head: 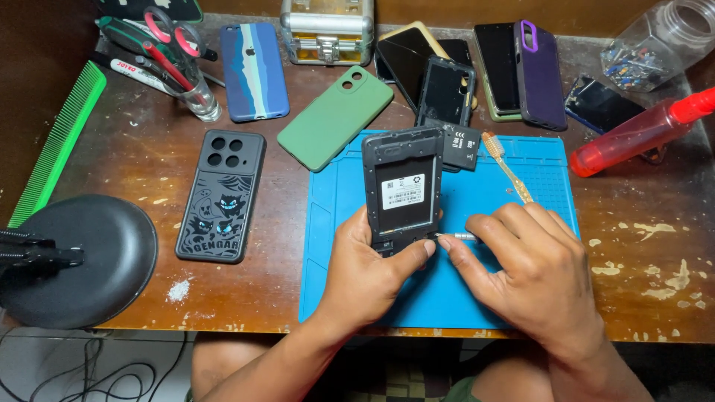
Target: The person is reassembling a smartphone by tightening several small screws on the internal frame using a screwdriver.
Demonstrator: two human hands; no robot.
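Note:
My left hand (372, 272) grips the lower end of an opened black phone (402, 186), held back side up over the blue work mat (477, 193); a white label shows on the battery inside. Beside it, my right hand (532, 272) pinches a slim metal screwdriver (456, 237), whose tip touches the phone's lower right corner. A second black phone frame (445, 93) and a small black part (462, 147) lie just behind the held phone. To the right of those, a toothbrush (506, 165) rests on the mat.
On the wooden table: a black printed case (221, 195), green case (335, 115), blue striped case (254, 71), purple-cased phone (540, 74), metal box (326, 30), red spray bottle (640, 132), glass of tools (182, 71), green comb (59, 141), round black lamp base (82, 260).

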